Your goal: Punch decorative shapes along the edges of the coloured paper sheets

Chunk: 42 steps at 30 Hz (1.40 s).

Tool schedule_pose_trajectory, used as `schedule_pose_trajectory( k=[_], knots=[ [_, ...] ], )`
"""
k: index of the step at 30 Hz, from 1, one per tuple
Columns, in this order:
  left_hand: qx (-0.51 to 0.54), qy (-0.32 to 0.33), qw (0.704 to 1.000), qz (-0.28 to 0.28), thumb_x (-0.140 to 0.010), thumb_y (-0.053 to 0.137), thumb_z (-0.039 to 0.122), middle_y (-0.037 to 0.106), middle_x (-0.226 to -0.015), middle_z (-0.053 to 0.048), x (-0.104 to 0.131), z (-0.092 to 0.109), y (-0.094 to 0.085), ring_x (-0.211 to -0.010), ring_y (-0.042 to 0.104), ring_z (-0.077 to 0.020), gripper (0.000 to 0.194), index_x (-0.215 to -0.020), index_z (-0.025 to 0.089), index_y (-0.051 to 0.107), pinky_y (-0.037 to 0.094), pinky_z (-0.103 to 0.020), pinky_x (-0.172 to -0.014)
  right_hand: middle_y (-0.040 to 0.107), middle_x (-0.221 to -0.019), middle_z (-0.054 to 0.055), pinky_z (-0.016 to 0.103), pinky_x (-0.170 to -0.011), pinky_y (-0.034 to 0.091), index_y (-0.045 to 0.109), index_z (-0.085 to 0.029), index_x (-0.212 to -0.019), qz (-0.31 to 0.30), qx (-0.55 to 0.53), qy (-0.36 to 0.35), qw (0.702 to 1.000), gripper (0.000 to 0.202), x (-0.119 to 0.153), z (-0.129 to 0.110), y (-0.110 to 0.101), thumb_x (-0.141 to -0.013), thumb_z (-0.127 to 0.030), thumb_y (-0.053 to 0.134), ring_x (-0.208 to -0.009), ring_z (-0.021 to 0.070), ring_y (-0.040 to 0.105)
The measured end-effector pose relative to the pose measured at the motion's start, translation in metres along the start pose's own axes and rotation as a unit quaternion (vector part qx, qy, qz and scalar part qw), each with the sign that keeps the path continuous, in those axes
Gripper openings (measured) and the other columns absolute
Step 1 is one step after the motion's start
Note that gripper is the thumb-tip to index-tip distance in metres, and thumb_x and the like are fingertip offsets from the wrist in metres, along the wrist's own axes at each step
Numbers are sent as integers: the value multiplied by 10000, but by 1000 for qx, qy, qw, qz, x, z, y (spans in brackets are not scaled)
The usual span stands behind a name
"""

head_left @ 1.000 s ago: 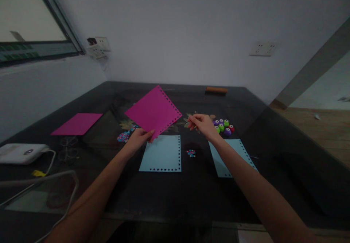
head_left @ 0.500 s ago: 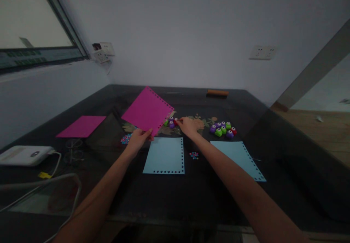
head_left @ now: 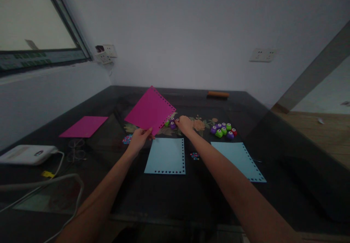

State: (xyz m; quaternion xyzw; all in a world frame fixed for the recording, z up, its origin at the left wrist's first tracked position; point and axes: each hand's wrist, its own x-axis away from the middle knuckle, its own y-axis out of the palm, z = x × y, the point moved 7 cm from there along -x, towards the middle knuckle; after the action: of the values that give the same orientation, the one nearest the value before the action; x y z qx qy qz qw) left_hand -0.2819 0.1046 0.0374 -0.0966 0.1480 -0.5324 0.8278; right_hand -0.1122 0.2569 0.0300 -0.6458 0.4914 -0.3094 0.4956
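Between the thumb and fingers of my left hand (head_left: 142, 135) is a pink sheet of paper (head_left: 150, 108), raised and tilted, with small punched shapes along two edges. My right hand (head_left: 184, 123) is closed at a small red craft punch (head_left: 177, 121), its fingertips on it. Right beside it stand purple craft punches (head_left: 172, 125) and a green one (head_left: 166, 124), near the sheet's punched edge. In front of my hands lies a light blue sheet (head_left: 166, 155), punched along its right and lower edges. Small paper cutouts (head_left: 195, 156) are piled to its right.
Several craft punches (head_left: 223, 130) stand at the right, behind another blue sheet (head_left: 237, 159). More cutouts (head_left: 127, 139) lie by my left hand. Leftward are a pink sheet (head_left: 84, 127), glasses (head_left: 76, 150) and a white power bank (head_left: 28, 154) with a cable. An orange-brown roll (head_left: 218, 94) lies at the back.
My right hand's fingers have curled in more around the red craft punch. The left hand still holds the pink sheet in nearly the same pose; the whole view has shifted slightly.
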Motion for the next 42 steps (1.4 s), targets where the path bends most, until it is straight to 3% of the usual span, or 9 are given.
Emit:
schedule_pose_trajectory(
  k=[8, 17, 22, 27, 31, 35, 38, 42],
  knots=[
    [8, -1, 1000, 9, -738, 570, 489, 653, -550, -62, 2, 2, -1, -508, 537, -160, 360, -599, 162, 621, 414, -264, -540, 649, -1061, 189, 305, -811, 460, 648, -109, -1023, 2, 10, -1, 1000, 314, 4, 2, -4, -849, -355, 562, -1022, 255, 611],
    [25, -8, 1000, -2, -685, 614, 505, 624, -496, -43, 2, 1, 8, -496, 538, -165, 368, -536, 169, 608, 389, -263, -513, 629, -1100, 192, 308, -842, 434, 645, -105, -999, 12, -26, -12, 1000, 226, 19, 12, -12, -816, -230, 596, -1073, 260, 579],
    [54, -20, 998, -9, -685, 624, 484, 634, -513, -42, 10, 4, 17, -493, 526, -155, 354, -567, 150, 626, 371, -255, -492, 660, -1020, 170, 309, -830, 426, 632, -115, -956, 8, -104, -27, 994, 188, 33, 26, -21, -790, -203, 621, -1017, 247, 602],
    [94, -30, 994, -50, -678, 652, 461, 659, -555, -61, 16, 16, 40, -510, 546, -145, 337, -616, 131, 627, 394, -251, -516, 677, -958, 115, 285, -797, 455, 610, -105, -977, -26, -234, -55, 970, 239, 62, 49, -33, -758, -191, 652, -898, 180, 630],
    [126, -36, 986, -101, -663, 685, 423, 654, -545, -55, 18, 32, 76, -497, 536, -133, 305, -669, 122, 634, 394, -240, -510, 685, -845, 54, 268, -664, 509, 594, -117, -1058, -89, -341, -53, 934, 358, 100, 67, -37, -715, -165, 682, -699, 141, 647],
    [164, -39, 979, -119, -701, 653, 422, 652, -582, -43, 27, 44, 117, -518, 543, -124, 294, -685, 130, 616, 402, -228, -514, 656, -744, 6, 260, -552, 517, 589, -145, -1032, -127, -442, -31, 887, 346, 134, 78, -41, -708, -218, 689, -560, 119, 615],
    [182, -54, 974, -121, -713, 640, 412, 666, -617, -57, 37, 45, 136, -548, 576, -135, 292, -704, 121, 619, 434, -236, -543, 633, -710, -23, 255, -521, 504, 605, -167, -952, -136, -589, 15, 796, 387, 149, 84, -39, -606, -220, 769, -510, 104, 585],
    [176, -80, 972, -135, -710, 652, 378, 681, -594, -77, 49, 45, 137, -551, 610, -158, 273, -664, 109, 650, 484, -264, -585, 669, -844, 9, 314, -681, 540, 625, -181, -976, -167, -695, 65, 696, 461, 160, 85, -29, -555, -213, 810, -658, 143, 653]
  ],
)
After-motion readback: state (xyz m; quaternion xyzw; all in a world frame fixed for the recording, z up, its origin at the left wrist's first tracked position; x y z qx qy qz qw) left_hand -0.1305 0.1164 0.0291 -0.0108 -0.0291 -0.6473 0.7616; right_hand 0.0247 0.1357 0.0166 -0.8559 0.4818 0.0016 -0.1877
